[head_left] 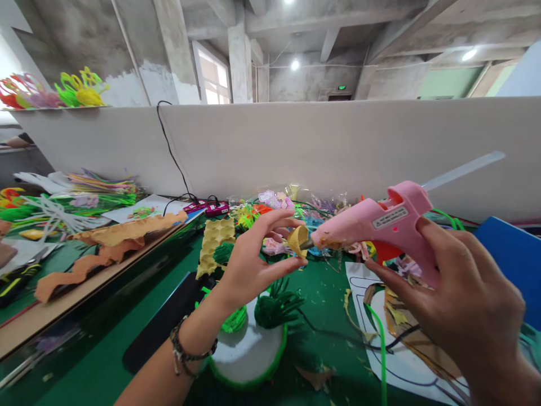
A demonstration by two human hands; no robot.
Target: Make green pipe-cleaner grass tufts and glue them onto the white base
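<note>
Between the thumb and fingers of my left hand [249, 259] is a small yellow cup cut from an egg carton [297, 241], its hollow turned to the right. My right hand [460, 299] grips a pink hot glue gun [372, 223], whose metal nozzle reaches the cup's hollow; whether it touches the inside I cannot tell. A clear glue stick [465, 169] juts from the gun's back. Below my left hand lies a round white disc with a green rim [249, 361], bearing a dark green yarn tuft [276, 304] and a bright green bundle [234, 320].
Behind my left hand lies a yellow egg carton piece [213, 242]. A black phone-like slab [164, 324] rests on the green table. Left are orange carton strips [93, 262] and pliers [21, 276]. Right are a drawn paper sheet [372, 338] and a blue board [511, 265]. A pale partition [296, 146] stands behind.
</note>
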